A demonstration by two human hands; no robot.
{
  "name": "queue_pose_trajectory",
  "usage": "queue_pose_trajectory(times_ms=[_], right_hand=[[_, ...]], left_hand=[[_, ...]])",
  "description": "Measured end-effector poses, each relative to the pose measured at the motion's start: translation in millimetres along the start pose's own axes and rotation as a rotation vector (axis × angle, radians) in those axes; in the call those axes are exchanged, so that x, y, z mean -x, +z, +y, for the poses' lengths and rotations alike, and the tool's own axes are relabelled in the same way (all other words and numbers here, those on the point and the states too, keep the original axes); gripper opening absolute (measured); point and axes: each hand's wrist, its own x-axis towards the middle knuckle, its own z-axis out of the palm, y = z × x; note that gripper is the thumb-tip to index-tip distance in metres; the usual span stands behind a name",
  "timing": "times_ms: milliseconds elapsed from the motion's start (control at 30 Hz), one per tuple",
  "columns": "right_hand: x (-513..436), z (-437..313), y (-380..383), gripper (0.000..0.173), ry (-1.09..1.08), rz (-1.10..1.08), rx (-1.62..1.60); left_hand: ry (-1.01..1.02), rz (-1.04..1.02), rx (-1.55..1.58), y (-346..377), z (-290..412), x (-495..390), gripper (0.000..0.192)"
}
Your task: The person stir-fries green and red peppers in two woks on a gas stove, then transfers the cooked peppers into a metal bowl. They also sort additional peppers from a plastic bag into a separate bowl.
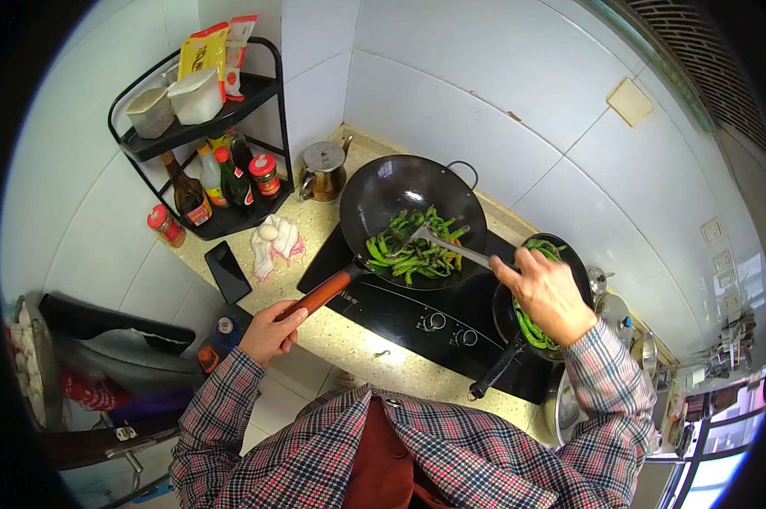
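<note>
My left hand (273, 332) is closed around the wooden handle (319, 296) of a dark metal wok (389, 184) on the black cooktop (383, 318). Green peppers (418, 261) with a few orange-red pieces lie in the wok. My right hand (545, 292) grips a metal spatula (456, 247), its blade down among the peppers. Under and beside my right hand stands a black frying pan (574, 261) holding more green peppers (535, 331); its black handle (500, 372) points toward me. My hand and forearm hide part of this pan.
Left of the wok are a metal pot (324, 168), a cloth (281, 238) with an egg (268, 232), a phone (228, 272) and a black rack (239, 223) with bottles. A pepper scrap (381, 354) lies on the counter's front edge. Metal bowls (567, 407) and lids stand at the right.
</note>
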Motion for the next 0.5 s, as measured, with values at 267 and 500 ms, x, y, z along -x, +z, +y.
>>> queue_pose_trajectory(times_ms=[267, 500], right_hand=[[78.0, -34.3, 19.1, 0.045, 0.167, -0.100, -0.081], [21.0, -56.7, 87.7, 0.037, 0.263, 0.012, -0.125]], left_hand=[[-0.023, -0.006, -0.001, -1.9, 2.2, -0.2, 0.043], [-0.023, -0.009, -0.058, -2.9, 5.2, 1.9, 0.044]])
